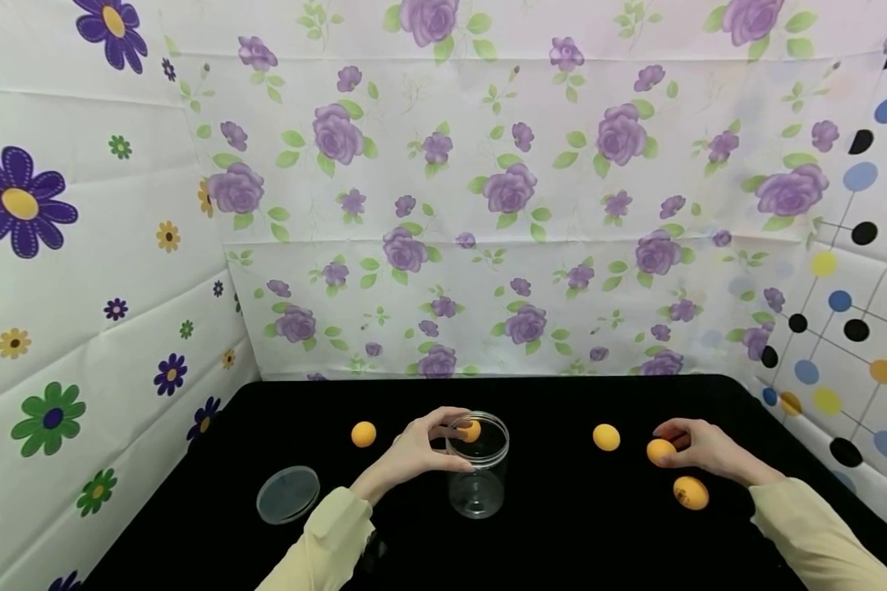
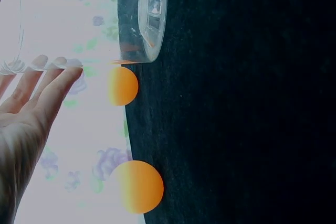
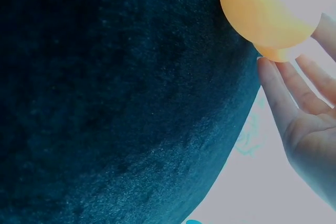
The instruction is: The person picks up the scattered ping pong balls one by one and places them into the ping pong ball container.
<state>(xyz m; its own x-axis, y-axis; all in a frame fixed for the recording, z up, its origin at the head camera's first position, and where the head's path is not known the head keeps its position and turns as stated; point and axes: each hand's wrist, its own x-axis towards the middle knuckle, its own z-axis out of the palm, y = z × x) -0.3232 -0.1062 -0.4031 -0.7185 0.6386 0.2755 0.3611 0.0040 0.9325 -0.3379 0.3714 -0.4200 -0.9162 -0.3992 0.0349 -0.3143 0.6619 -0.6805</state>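
- The left hand (image 1: 414, 447) grips a clear, see-through cylindrical jar (image 1: 477, 492) near its rim, thumb on the near side and fingers round the far side.
- The jar stands upright near the middle of the black table surface (image 1: 554, 542), its round mouth pointing up and its long axis vertical; one jar in all.
- The right hand (image 1: 710, 451) pinches a plain orange ball (image 1: 660, 453) between thumb and fingers, well to the right of the jar; I cannot tell whether this ball touches the black surface.
- Just beside that hand, on the near side, lies an orange ball with a dark printed mark (image 1: 691, 493); the mark faces the person's left.
- A little left of the pinched ball sits another orange ball (image 1: 606, 437), apart from it.
- A fourth orange ball shows through the jar near its mouth, and a fifth lies beyond the left hand, to its left.
- Five balls are counted, all round, so none has a long axis.
- One round translucent lid (image 1: 288, 495) lies left of the left forearm, well apart from the jar.
- Two pale yellow sleeves (image 1: 328, 538) cover the forearms.
- Behind the table hangs a white sheet with purple roses (image 1: 443, 328).
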